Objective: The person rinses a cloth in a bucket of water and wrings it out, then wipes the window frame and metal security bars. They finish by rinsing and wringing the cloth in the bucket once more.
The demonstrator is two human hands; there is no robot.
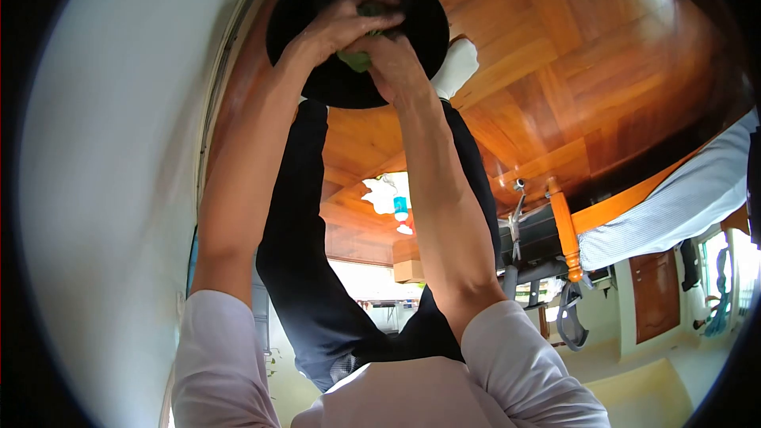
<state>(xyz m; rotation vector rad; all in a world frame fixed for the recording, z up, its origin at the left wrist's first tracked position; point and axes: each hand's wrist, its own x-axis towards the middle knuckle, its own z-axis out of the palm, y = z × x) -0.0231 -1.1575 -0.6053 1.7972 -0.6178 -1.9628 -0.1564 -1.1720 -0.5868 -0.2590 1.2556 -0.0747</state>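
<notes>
A round black dish lies on the wooden parquet floor. Both my hands are over its middle, pressed together around a small green object. My left hand curls over the green object from the left, and my right hand grips it from below. Only bits of green show between the fingers, so I cannot tell what it is. My legs in dark trousers and a foot in a white sock stand just behind the dish.
A white wall runs along the left. To the right stands a bed with an orange wooden post and a striped sheet. A metal stand and hanging straps are beside it.
</notes>
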